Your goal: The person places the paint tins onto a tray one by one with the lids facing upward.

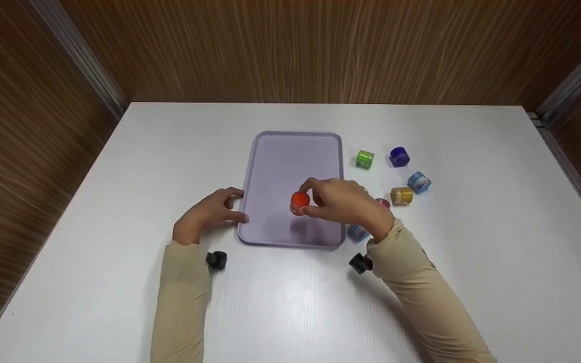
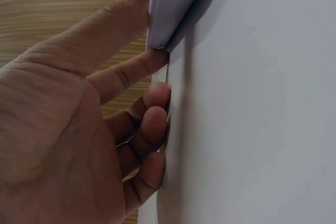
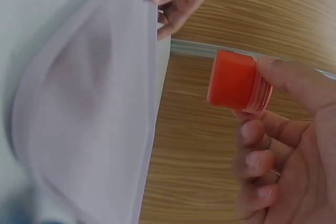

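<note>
My right hand [image 1: 343,201] pinches a small orange-red jar [image 1: 299,202] between thumb and fingers, held over the tray. In the right wrist view the jar [image 3: 233,80] shows a red part and a clear, printed part by the thumb. The light purple tray [image 1: 295,166] lies flat on the white table. At its left side, my left hand [image 1: 212,207] touches the rim with thumb and index finger spread apart. The left wrist view shows the thumb [image 2: 123,17] along the tray's edge [image 2: 170,3], the other fingers loosely bent below it.
Right of the tray are a green jar [image 1: 365,159], a purple jar [image 1: 399,157], a blue jar [image 1: 419,182] and a yellow jar [image 1: 401,195]. My right hand and wrist partly hide a pinkish-red jar [image 1: 384,202] and another blue jar [image 1: 358,232]. Wood-grain panels [image 1: 295,50] surround the table.
</note>
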Demonstrator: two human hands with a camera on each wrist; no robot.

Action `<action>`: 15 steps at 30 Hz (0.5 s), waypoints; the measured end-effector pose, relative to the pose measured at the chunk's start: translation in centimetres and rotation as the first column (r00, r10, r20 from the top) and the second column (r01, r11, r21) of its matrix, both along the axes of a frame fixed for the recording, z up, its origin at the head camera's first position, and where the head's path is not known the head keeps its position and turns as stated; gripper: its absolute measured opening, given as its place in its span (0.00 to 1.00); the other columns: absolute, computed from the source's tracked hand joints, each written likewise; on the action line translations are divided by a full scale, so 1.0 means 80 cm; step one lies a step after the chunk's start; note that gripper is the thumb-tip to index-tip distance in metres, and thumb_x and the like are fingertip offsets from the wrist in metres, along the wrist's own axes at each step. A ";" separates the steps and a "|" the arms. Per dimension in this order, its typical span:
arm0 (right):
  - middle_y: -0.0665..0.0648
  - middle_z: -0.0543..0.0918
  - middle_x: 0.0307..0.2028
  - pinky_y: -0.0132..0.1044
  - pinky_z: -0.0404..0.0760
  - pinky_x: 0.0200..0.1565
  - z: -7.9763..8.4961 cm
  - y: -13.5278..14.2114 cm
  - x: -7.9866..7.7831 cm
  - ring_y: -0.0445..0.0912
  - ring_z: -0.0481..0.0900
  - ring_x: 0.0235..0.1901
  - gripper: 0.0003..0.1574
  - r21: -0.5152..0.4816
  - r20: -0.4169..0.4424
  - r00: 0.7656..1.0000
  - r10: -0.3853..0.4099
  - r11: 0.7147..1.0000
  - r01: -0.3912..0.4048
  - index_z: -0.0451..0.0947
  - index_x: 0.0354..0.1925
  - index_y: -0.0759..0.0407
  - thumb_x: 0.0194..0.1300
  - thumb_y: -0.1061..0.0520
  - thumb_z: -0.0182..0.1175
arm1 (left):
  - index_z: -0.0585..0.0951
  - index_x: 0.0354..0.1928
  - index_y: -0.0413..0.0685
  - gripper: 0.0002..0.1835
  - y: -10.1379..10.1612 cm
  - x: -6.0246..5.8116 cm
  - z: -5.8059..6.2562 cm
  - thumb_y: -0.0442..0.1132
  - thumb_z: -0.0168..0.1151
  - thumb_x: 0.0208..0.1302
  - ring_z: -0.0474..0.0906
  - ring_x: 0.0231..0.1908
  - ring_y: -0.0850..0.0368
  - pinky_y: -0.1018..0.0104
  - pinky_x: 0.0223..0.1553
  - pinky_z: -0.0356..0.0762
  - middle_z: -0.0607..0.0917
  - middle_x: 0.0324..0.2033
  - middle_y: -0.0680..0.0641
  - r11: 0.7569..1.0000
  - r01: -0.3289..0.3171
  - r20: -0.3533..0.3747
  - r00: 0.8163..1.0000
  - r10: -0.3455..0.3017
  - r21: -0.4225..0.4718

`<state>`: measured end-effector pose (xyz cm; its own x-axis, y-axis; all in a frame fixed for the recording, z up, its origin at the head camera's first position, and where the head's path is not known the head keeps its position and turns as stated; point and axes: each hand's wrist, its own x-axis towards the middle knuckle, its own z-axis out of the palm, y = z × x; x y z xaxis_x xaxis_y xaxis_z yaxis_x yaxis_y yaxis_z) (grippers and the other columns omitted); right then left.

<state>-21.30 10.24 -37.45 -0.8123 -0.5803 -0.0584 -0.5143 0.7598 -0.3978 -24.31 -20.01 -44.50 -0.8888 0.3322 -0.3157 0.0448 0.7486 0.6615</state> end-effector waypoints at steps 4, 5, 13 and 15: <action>0.51 0.76 0.26 0.35 0.66 0.25 -0.004 -0.019 -0.003 0.43 0.71 0.25 0.23 -0.006 0.013 1.000 0.015 1.000 -0.015 0.77 0.52 0.53 0.64 0.42 0.60 | 0.68 0.67 0.42 0.39 0.000 -0.001 -0.002 0.46 0.70 0.55 0.65 0.41 0.53 0.62 0.44 0.62 0.69 0.38 0.47 1.000 0.007 -0.007 1.000 -0.007 -0.009; 0.51 0.77 0.26 0.35 0.67 0.26 -0.006 -0.023 -0.003 0.44 0.71 0.25 0.24 -0.008 0.009 1.000 0.024 1.000 -0.024 0.77 0.52 0.54 0.64 0.42 0.60 | 0.68 0.67 0.42 0.39 -0.001 -0.001 -0.002 0.47 0.70 0.55 0.65 0.41 0.53 0.62 0.44 0.62 0.69 0.38 0.46 1.000 0.009 -0.009 1.000 -0.010 -0.011; 0.49 0.74 0.25 0.36 0.66 0.27 -0.017 -0.053 -0.004 0.43 0.69 0.25 0.28 0.004 0.000 0.999 0.048 0.999 -0.048 0.77 0.53 0.52 0.63 0.36 0.60 | 0.68 0.68 0.46 0.40 0.000 -0.003 -0.003 0.49 0.70 0.54 0.65 0.41 0.54 0.62 0.43 0.63 0.69 0.37 0.47 1.000 0.000 0.008 1.000 0.000 -0.020; 0.48 0.73 0.24 0.35 0.65 0.27 -0.021 -0.059 -0.004 0.42 0.68 0.25 0.29 0.008 0.004 0.999 0.049 0.999 -0.049 0.77 0.52 0.52 0.63 0.35 0.59 | 0.67 0.68 0.46 0.40 0.000 -0.003 -0.002 0.49 0.71 0.54 0.65 0.41 0.54 0.62 0.43 0.63 0.69 0.37 0.47 1.000 0.001 0.011 1.000 0.000 -0.018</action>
